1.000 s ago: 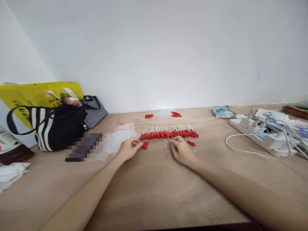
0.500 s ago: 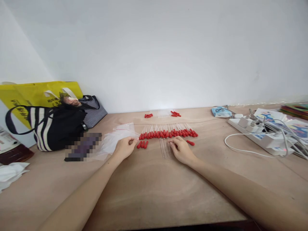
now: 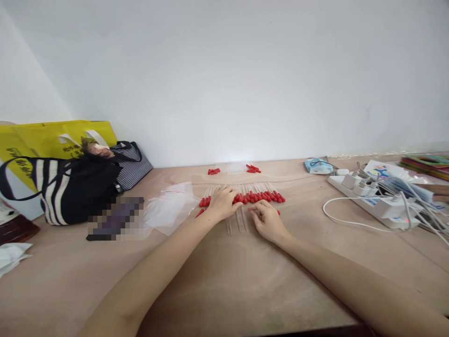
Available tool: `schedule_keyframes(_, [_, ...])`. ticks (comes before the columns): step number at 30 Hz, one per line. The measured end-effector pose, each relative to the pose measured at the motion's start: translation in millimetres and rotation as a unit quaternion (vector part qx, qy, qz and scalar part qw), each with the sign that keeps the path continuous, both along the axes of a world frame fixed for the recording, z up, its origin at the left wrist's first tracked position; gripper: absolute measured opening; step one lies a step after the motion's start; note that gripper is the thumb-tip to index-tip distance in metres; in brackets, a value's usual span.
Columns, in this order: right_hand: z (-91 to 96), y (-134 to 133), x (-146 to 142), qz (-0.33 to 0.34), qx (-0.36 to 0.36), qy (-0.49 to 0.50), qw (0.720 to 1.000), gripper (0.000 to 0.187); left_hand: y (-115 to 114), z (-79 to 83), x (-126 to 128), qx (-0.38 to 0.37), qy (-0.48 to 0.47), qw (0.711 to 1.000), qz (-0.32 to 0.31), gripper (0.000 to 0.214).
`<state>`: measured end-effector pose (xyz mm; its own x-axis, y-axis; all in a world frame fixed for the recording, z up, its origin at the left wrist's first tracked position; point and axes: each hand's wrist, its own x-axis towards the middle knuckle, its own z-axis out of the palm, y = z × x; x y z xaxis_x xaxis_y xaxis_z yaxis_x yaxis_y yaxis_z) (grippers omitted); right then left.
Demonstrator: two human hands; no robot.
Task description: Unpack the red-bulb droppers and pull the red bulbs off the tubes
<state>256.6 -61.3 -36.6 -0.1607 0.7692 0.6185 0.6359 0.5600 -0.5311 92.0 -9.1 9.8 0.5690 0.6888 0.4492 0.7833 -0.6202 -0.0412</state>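
Note:
Thin clear tubes with red bulbs, like droppers point(image 3: 261, 196), lie side by side in a row across the table. My left hand point(image 3: 222, 203) reaches over the left half of this row, its fingers stretched over the red ends and its thumb apart from them; it covers several bulbs. Several bare thin tubes point(image 3: 239, 221) lie toward me, between my hands. Just right of these, my right hand point(image 3: 267, 221) rests low with its thumb and fingertips pinched together. Whatever is between those fingertips is too small to make out.
Clear zip bags point(image 3: 168, 208) lie left of the row. Behind it are two small groups of red-bulbed droppers point(image 3: 253, 168). A power strip point(image 3: 372, 201) with white cables and a blue mask point(image 3: 318, 165) are at right. Bags point(image 3: 80, 187) stand at left.
My left hand has moved right and forward, from beside the row's left end to over the red bulbs. My right hand stays nearly in place. The bare tubes have spread slightly to the left.

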Motion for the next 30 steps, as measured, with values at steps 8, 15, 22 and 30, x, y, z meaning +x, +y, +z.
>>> schedule_keyframes(8, [-0.8,2,1,0.001,-0.002,0.003,1.000,0.016,8,-2.0,8,0.035,0.009,0.999,-0.034,0.013])
schedule_keyframes(15, [4.4,-2,2,-0.035,0.082,0.016,0.996,0.030,-24,3.7,-31,-0.018,-0.277,0.961,-0.006,0.022])
schedule_keyframes(22, [15.6,-11,-1,0.026,0.184,-0.136,0.973,0.040,-72,-15.1,-60,-0.117,-0.274,0.954,-0.036,0.018])
schedule_keyframes(30, [10.6,-14,-5,0.093,0.201,-0.205,0.953,0.020,-80,-14.7,-51,-0.152,-0.232,0.953,-0.120,0.018])
